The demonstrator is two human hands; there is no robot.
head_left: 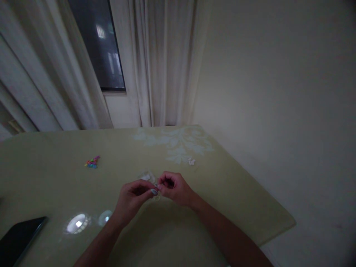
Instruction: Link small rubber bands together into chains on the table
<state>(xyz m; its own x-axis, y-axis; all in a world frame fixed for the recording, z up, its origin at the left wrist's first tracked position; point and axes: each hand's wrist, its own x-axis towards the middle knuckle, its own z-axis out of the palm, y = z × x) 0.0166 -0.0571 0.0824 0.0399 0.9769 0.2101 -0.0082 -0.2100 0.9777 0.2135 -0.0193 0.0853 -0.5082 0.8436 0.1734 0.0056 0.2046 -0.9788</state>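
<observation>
Over the middle of the table, my left hand (134,197) and my right hand (175,188) meet fingertip to fingertip. Both are closed in a pinch with thumb against forefinger. Something tiny sits between them, mostly hidden by the fingers and too small to name. A pale thin loop (157,198) shows just under the fingertips; whether it hangs from them or lies on the table I cannot tell. Right behind the hands lies a small clear plastic packet (146,177), partly covered by my left hand.
A small heap of bright multicoloured pieces (92,162) lies to the left on the pale green table (55,181). Small white pieces (191,161) lie to the right. A dark flat device (20,239) is at the lower left. Curtains (167,66) and a wall (272,92) border the table.
</observation>
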